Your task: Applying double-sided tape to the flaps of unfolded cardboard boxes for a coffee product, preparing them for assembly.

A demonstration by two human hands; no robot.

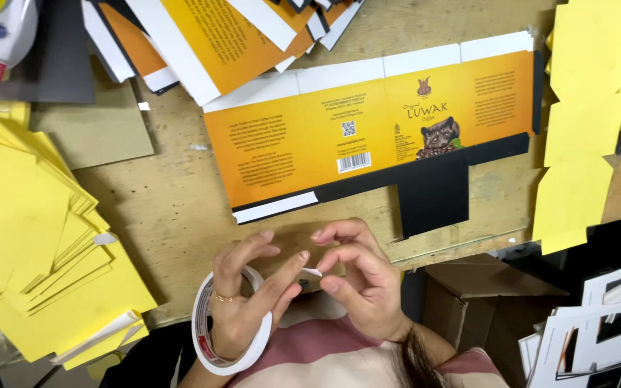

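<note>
- Wooden desk (174, 215), centre frame: flat orange carton (368, 140) lies unfolded.
- My left hand (242, 302) wears the tape roll (206, 338) like a bracelet.
- Both hands' fingers (328, 284) pinch a tape strip (312, 272); right hand (364, 287) grips its end.
- Strip looks light, flimsy, sticky; best held by edges.

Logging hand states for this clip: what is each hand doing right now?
Left hand: tape roll around its wrist, fingertips pinching the white tape end.
Right hand: pinching the same tape end.

Both hands are bare, without gloves or sleeves. The left hand (242, 302) wears a thin gold ring on one finger. The right hand (361, 280) carries no jewellery. At the lower middle of the frame the person's top shows in broad bands of dusty pink and cream.
</note>
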